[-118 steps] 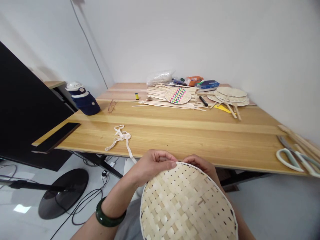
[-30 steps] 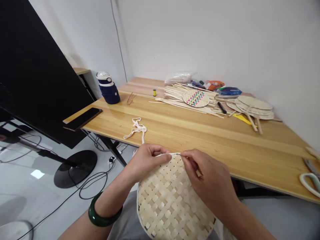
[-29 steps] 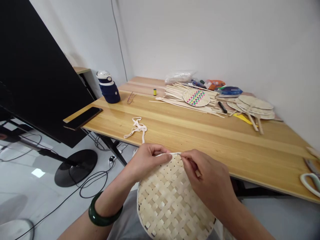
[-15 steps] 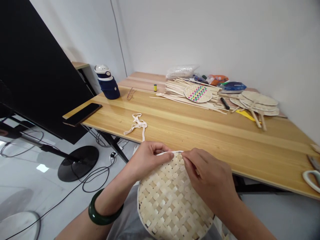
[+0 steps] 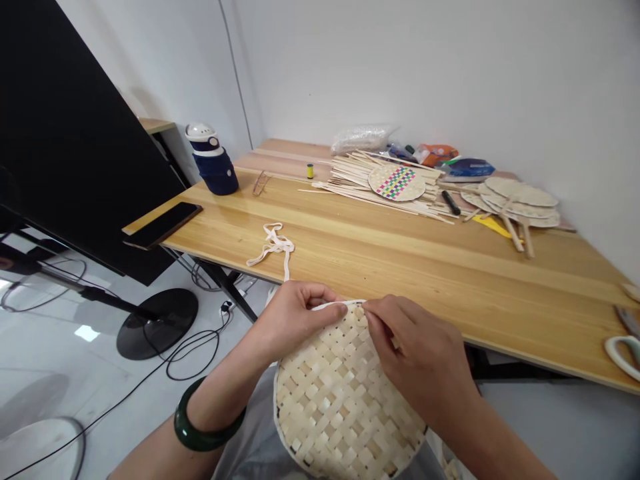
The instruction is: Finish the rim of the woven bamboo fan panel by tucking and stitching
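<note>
A round woven fan panel (image 5: 345,393) of pale flat strips, with a white band along its edge, rests over my lap. My left hand (image 5: 305,320) grips the upper rim, thumb on the front face and fingers behind. Close beside it, my right hand (image 5: 420,347) pinches at the top edge; whether a needle or thread sits between those fingertips is hidden. A white ribbon (image 5: 275,247) lies in loops on the table and trails down toward my left hand.
On the wooden table (image 5: 400,267) are a phone (image 5: 163,225), a blue bottle (image 5: 215,163), a yellow thread spool (image 5: 310,171), loose strips (image 5: 350,183), a colour-patterned woven disc (image 5: 397,183), several handled fans (image 5: 520,200), a black marker (image 5: 451,203) and scissors (image 5: 623,353). Cables (image 5: 195,353) cross the floor.
Both hands keep nearly the same hold on the woven panel's top edge. The view has shifted very slightly, so the table things appear a little higher.
</note>
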{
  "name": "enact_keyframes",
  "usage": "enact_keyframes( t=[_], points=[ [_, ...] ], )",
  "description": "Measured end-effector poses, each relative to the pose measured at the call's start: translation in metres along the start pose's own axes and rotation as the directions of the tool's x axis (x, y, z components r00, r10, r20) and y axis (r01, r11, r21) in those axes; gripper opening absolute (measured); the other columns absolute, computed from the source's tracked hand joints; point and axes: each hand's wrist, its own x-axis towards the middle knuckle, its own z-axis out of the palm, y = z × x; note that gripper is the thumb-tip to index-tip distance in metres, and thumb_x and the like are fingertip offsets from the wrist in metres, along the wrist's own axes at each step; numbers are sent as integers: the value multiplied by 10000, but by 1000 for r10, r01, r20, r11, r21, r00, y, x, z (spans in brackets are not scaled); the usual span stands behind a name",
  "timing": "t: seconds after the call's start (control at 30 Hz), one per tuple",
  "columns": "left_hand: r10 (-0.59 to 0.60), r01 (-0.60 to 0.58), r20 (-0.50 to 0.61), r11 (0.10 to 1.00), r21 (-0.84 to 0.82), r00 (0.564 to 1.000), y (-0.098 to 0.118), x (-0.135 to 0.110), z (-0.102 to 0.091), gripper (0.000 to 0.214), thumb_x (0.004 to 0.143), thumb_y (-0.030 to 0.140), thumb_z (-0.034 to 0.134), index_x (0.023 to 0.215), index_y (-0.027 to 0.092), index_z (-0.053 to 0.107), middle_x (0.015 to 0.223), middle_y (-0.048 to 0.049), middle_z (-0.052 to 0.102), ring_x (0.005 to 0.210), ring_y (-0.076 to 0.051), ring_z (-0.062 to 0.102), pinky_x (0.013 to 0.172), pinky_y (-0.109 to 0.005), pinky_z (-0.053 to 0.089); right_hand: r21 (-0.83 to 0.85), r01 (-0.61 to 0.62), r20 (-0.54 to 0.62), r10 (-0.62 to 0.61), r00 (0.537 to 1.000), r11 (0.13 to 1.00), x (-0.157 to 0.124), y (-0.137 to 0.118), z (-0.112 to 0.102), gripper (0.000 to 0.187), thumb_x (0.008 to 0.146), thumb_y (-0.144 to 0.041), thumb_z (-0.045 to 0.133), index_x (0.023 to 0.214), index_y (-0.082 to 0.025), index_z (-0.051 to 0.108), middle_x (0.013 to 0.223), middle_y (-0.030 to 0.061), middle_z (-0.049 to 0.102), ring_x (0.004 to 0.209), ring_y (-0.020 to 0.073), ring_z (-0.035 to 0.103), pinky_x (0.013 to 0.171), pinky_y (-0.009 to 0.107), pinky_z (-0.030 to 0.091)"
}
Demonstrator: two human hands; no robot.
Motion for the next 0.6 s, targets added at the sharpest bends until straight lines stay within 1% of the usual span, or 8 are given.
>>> enact_keyframes(
  t=[0.2,0.3,0.43,0.6],
  points=[
    [-25,25,14,999,-34,1000,1,0,1,152,725,308,659,680,174,712,620,15,622,550,-99,488,485,-189,348,37,-21,-3,21,1000,999,1,-1,-1,180,915,-140,487,787,-167,611,693,1,620,635,143,576,585,281,331],
    [-26,26,-2,999,-32,1000,1,1,1,166,717,327,666,668,176,714,619,11,638,545,-104,503,488,-196,350,48,-22,-6,22,1000,999,0,0,0,179,920,-142,481,808,-167,617,718,5,633,651,142,584,584,279,331],
    [-4,4,-11,1000,-3,1000,1,1,1,166,721,328,659,681,181,725,633,8,663,552,-112,523,497,-204,359,13,4,-3,-4,1000,1000,0,-1,1,202,921,-139,478,771,-165,609,690,6,610,634,147,570,572,290,311],
    [35,-34,-32,998,50,999,4,-3,4,172,744,313,641,692,176,731,666,-3,694,603,-134,572,511,-205,377,-107,61,23,-59,998,992,3,-6,-4,268,920,-113,451,677,-185,538,620,1,534,590,156,506,558,305,281]
  ],
)
